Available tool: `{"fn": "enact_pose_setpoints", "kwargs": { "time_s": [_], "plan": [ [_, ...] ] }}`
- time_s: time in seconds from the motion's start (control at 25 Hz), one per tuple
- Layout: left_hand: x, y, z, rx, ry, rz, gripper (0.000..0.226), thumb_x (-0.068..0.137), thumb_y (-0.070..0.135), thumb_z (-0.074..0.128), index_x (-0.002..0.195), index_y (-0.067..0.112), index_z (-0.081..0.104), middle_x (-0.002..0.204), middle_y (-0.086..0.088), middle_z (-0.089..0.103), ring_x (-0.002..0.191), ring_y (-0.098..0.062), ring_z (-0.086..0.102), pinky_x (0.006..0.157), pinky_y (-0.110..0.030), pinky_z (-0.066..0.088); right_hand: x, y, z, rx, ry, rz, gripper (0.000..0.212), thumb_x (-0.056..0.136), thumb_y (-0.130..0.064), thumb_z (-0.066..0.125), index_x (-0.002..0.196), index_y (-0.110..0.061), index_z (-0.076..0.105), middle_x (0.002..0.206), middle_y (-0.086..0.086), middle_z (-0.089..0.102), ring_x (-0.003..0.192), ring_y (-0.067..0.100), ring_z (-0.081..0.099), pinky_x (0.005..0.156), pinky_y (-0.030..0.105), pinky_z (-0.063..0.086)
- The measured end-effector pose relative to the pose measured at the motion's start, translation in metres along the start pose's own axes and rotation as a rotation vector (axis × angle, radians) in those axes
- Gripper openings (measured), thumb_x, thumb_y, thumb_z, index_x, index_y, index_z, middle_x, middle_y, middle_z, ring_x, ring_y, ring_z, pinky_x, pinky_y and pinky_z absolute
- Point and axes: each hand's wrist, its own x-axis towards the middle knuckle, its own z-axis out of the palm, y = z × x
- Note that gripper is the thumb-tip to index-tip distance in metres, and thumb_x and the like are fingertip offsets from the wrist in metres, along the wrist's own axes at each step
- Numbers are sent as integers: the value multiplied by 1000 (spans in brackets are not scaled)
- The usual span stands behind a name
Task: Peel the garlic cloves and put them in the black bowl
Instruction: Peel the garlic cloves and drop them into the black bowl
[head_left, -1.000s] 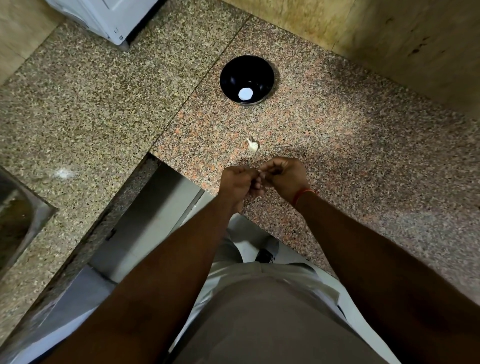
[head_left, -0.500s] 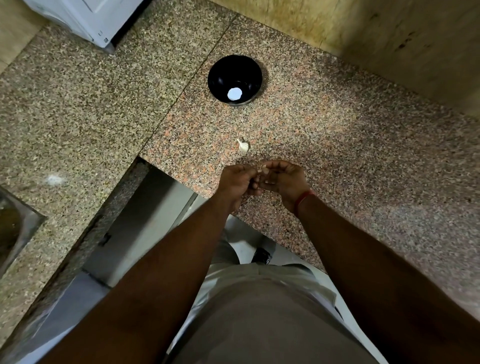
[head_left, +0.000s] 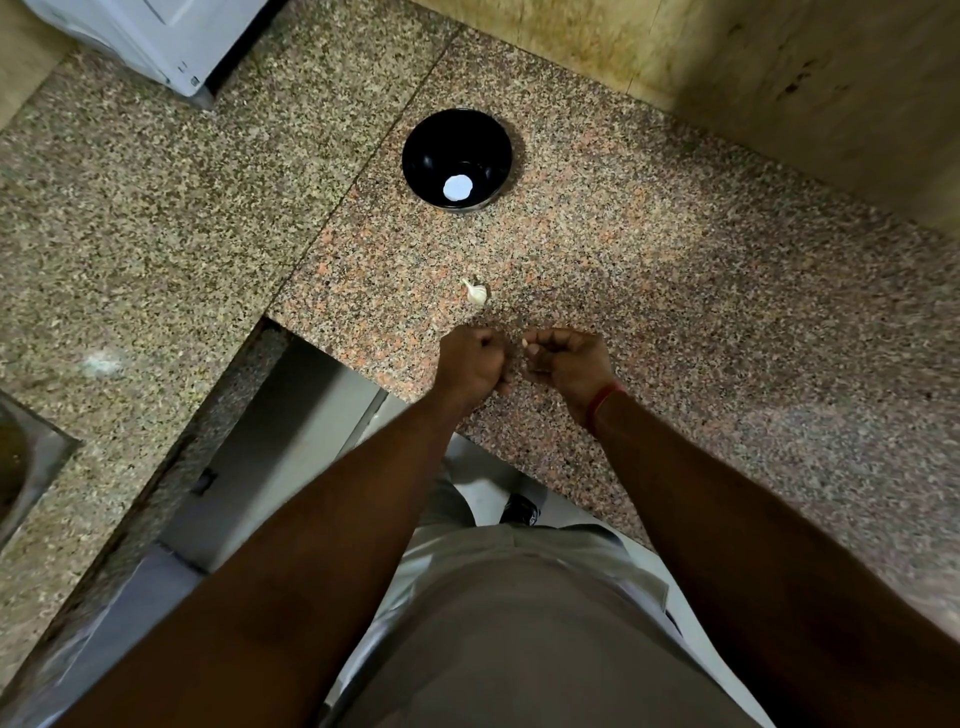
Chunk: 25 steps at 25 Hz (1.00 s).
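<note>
Head view: we see our right hand (head_left: 569, 364) pinching a small pale clove (head_left: 525, 344). Our left hand (head_left: 470, 364) is fisted just beside; what it holds, we cannot tell. A papery white clove (head_left: 476, 293) lies on the counter (head_left: 675, 291), nearer us than the black bowl (head_left: 457, 158).

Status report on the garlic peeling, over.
Left hand fisted, contents hidden. Right hand pinching a small pale garlic piece. One garlic clove on counter; black bowl beyond it. Path clear.
</note>
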Motion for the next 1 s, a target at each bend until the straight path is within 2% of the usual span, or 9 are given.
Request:
{"fn": "enact_pose_setpoints", "kwargs": {
  "time_s": [0.24,0.36,0.4,0.44,0.52,0.64,0.76,0.88,1.0],
  "plan": [
    [0,-8,-1,252,16,266,27,98,12,64,73,7,72,56,0,65,40,-8,63,47,-23,51,-1,-1,-2,-179,14,-33,15,90,2,71,98,-10,77,95,9,77,80,19,69,73,34,61],
    [1,-12,-3,300,26,337,5,83,8,81,80,9,77,63,16,62,49,5,58,55,-6,43,-3,-2,-4,-233,53,-55,13,88,2,74,96,-9,75,96,14,77,76,19,69,69,33,61],
    [1,-13,-3,311,38,359,7,80,7,83,82,10,78,65,19,61,54,8,57,57,-3,41,-3,-2,-4,-242,63,-59,12,88,2,74,96,-8,75,96,15,76,74,19,68,67,32,61],
    [1,-14,-3,306,45,370,8,79,7,84,81,11,78,66,20,62,56,8,57,59,-4,43,-2,-1,-5,-253,70,-62,12,88,2,74,96,-7,75,95,16,76,72,18,68,65,31,60],
    [1,-16,-2,266,38,357,13,81,2,81,77,14,78,64,17,65,50,4,60,56,-17,52,-1,1,-5,-283,74,-68,11,88,2,74,96,-5,75,95,16,76,71,18,67,65,31,60],
    [2,-16,-1,230,18,256,28,85,0,76,67,21,75,54,11,66,42,-5,62,51,-25,54,1,3,-7,-311,72,-67,9,88,2,73,94,-5,75,93,15,77,73,19,67,71,38,62],
    [2,-13,1,229,0,210,27,87,3,76,65,18,75,51,5,67,42,-13,65,48,-22,52,1,4,-7,-315,70,-68,9,89,3,72,92,-4,75,92,16,76,71,19,66,72,40,61],
    [2,-12,0,277,-9,208,31,89,9,74,61,23,74,47,8,64,44,-11,65,52,-17,51,1,3,-7,-311,62,-70,10,88,4,72,91,-6,75,88,15,75,67,17,65,67,36,59],
    [2,-13,-1,328,-28,267,19,87,11,76,70,16,80,53,7,68,50,-9,66,60,-18,52,3,4,-8,-324,61,-68,13,87,3,74,87,-10,75,83,11,75,64,15,65,66,35,60]
  ]
}}
